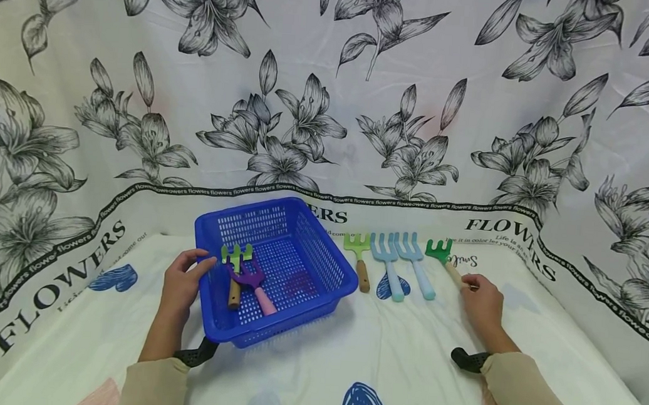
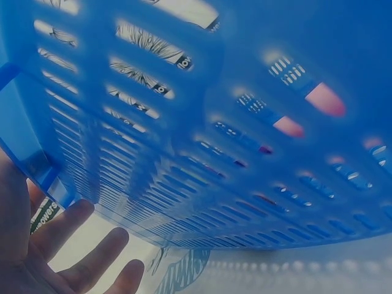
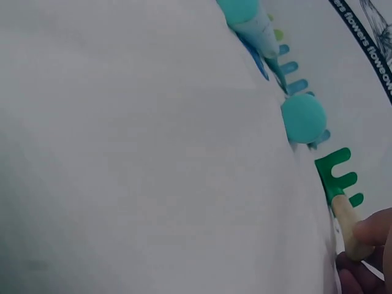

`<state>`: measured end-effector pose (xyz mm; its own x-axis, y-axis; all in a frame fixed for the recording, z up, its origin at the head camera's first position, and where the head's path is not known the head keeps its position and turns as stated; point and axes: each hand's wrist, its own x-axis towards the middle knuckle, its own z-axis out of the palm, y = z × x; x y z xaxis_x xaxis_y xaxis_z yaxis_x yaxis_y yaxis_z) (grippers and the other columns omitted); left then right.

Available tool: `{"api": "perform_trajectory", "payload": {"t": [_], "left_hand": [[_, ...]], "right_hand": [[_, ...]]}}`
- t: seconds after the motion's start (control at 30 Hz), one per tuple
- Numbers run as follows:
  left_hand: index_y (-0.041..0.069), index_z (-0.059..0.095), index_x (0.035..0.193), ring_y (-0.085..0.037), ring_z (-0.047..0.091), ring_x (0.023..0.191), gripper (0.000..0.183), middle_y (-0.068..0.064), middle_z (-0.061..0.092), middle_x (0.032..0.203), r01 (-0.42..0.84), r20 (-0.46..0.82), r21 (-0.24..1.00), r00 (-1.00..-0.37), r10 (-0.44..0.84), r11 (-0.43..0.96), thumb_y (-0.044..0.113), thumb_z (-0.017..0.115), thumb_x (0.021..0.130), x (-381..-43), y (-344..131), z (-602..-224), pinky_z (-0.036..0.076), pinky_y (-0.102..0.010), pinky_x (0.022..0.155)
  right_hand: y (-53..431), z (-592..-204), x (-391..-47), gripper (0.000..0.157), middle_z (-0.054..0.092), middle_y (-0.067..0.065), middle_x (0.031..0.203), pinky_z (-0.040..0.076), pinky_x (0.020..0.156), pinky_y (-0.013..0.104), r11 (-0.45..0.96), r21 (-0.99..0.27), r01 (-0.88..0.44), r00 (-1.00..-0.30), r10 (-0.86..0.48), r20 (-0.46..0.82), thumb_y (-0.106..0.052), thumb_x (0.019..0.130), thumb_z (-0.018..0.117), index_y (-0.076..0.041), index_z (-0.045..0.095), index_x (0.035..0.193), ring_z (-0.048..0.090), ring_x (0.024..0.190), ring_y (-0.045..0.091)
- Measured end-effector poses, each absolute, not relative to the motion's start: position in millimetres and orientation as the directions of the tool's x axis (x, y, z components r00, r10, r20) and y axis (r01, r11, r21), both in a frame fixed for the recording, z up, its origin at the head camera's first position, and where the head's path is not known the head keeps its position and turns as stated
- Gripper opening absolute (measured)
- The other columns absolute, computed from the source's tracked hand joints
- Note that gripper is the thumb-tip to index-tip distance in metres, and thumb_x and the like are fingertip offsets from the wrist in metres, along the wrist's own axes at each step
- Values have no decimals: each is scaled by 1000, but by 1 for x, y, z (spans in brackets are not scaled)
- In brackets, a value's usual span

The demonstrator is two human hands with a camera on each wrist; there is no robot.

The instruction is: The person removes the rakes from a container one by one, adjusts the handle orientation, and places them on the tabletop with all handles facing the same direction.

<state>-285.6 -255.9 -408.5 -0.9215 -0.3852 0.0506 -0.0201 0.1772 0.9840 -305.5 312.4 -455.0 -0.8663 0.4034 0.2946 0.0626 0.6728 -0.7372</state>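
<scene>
A blue plastic basket [image 1: 317,302] stands left of the middle. My left hand [image 1: 183,277] holds its left rim; in the left wrist view several fingers [image 2: 107,254] spread outside the slotted wall. Inside lie a light green hand rake [image 1: 234,290] with a wooden handle and a purple one [image 1: 265,301] with a pink handle, overlapping. My right hand [image 1: 483,301] pinches the pale handle end of a dark green hand rake [image 1: 440,251]. In the right wrist view, thumb and fingers grip that handle [image 3: 348,223], its tines pointing away.
Between basket and right hand, a light green rake [image 1: 363,274] with a brown handle and two light blue rakes [image 1: 392,279] [image 1: 421,278] lie in a row on the white cloth [image 1: 300,383]. A flower-printed curtain [image 1: 286,99] hangs behind them.
</scene>
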Motion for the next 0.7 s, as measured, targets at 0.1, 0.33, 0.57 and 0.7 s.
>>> {"api": "perform_trajectory", "payload": {"t": [0.1, 0.33, 0.57, 0.7], "left_hand": [[11, 51, 127, -46, 39, 133, 51, -14, 30, 156, -13, 59, 983, -921, -384, 181, 45, 65, 91, -285, -257, -408, 36, -60, 101], [10, 51, 127, -45, 39, 133, 47, -15, 30, 155, -10, 59, 984, -923, -381, 177, 39, 65, 92, -285, -255, -407, 37, -59, 101], [10, 50, 126, -46, 39, 132, 45, -15, 30, 155, -10, 62, 983, -922, -381, 184, 38, 64, 93, -285, -255, -406, 37, -60, 100], [10, 50, 127, -46, 38, 133, 46, -16, 30, 155, -10, 62, 983, -923, -380, 184, 38, 64, 93, -285, -256, -407, 37, -60, 100]], "right_hand": [[312, -458, -310, 25, 67, 20, 105, 46, 81, 47, 686, -726, 49, -879, 375, 294, -5, 89, 54, 0, 65, 110, 60, 96, 34], [310, -463, -321, 27, 65, 19, 102, 45, 76, 42, 679, -732, 55, -897, 356, 262, -5, 89, 56, 0, 63, 114, 58, 92, 32], [306, -464, -326, 26, 65, 17, 106, 44, 79, 42, 667, -743, 60, -891, 371, 261, -6, 90, 57, -1, 63, 114, 58, 94, 30], [304, -462, -326, 26, 64, 18, 104, 44, 78, 42, 659, -749, 74, -893, 378, 245, -5, 89, 58, -1, 63, 114, 57, 93, 31]]}}
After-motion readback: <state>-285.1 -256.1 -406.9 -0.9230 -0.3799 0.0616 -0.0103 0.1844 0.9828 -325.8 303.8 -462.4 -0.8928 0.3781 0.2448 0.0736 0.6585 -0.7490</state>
